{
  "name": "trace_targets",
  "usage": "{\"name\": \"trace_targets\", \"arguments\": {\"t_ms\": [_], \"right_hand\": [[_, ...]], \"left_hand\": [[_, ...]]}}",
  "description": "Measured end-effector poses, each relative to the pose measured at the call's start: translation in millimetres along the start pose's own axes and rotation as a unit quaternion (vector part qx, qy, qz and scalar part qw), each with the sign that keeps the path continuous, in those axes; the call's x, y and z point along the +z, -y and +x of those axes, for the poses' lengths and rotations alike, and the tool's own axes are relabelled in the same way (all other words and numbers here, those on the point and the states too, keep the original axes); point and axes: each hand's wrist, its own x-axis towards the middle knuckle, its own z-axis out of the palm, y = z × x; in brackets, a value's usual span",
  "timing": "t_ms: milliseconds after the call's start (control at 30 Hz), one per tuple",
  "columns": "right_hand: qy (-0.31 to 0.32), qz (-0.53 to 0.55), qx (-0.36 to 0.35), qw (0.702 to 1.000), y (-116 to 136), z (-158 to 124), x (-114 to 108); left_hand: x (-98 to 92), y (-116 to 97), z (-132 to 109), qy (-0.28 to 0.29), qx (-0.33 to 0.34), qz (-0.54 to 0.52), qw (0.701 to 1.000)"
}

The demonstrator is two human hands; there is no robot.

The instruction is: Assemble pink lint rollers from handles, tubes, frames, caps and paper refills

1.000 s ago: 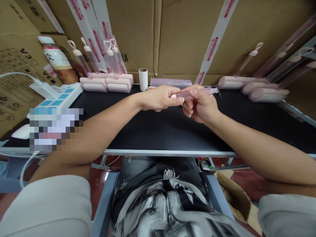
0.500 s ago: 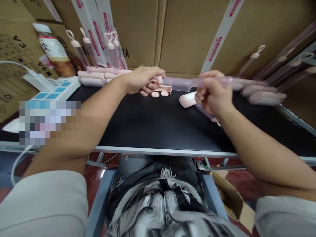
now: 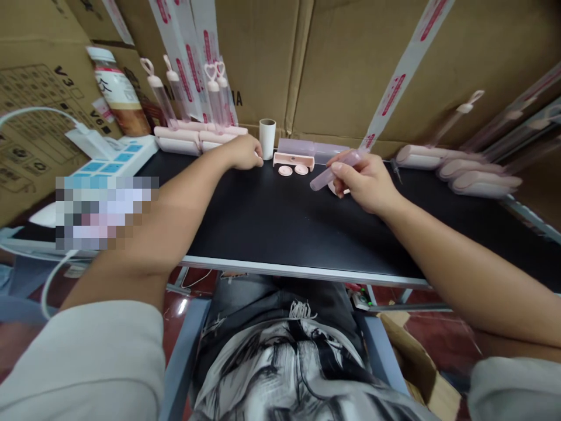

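Observation:
My right hand (image 3: 362,181) grips a translucent pink-purple tube (image 3: 333,171), tilted with its lower end toward the left. Partly hidden behind that hand is a pale pink and white piece (image 3: 333,188) on the table. Reaching to the back of the table, my left hand (image 3: 246,153) has its fingers curled together beside an upright white open cylinder (image 3: 267,139); what they hold, if anything, is hidden. Between the hands sits a small pink holder (image 3: 294,160) with two round pink discs (image 3: 286,171) in front.
Pink-white cases with clear tubes and heart-shaped loops stand at the back left (image 3: 177,140) and right (image 3: 486,184). Translucent purple pieces (image 3: 328,152) lie along the cardboard wall (image 3: 350,70). At left are a power strip (image 3: 107,164) and a drink bottle (image 3: 120,96).
My left hand has moved down and away from the pink holder, and the small pale piece in it no longer shows. My right hand has turned the tube from level to slanting.

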Motion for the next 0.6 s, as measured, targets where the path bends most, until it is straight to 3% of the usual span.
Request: {"name": "trace_targets", "arguments": {"t_ms": [167, 300, 500, 600], "right_hand": [[0.001, -0.087, -0.019, 0.996, 2.6, 45.9, 31.7], [-0.005, -0.188, -0.051, 0.981, 8.9, 96.5, 56.4], [0.006, -0.277, -0.021, 0.961, 11.1, 151.0, 80.0], [0.028, -0.327, 0.000, 0.945, 2.9, 166.8, 88.7]], "left_hand": [[15.3, -4.0, 4.5, 0.002, -0.011, 0.001, 1.000], [14.9, 1.8, 4.9, -0.004, -0.010, -0.050, 0.999], [6.1, 5.7, -1.0, 0.046, -0.028, -0.086, 0.995], [8.4, 4.5, -0.5, 0.036, -0.041, -0.097, 0.994]]}}
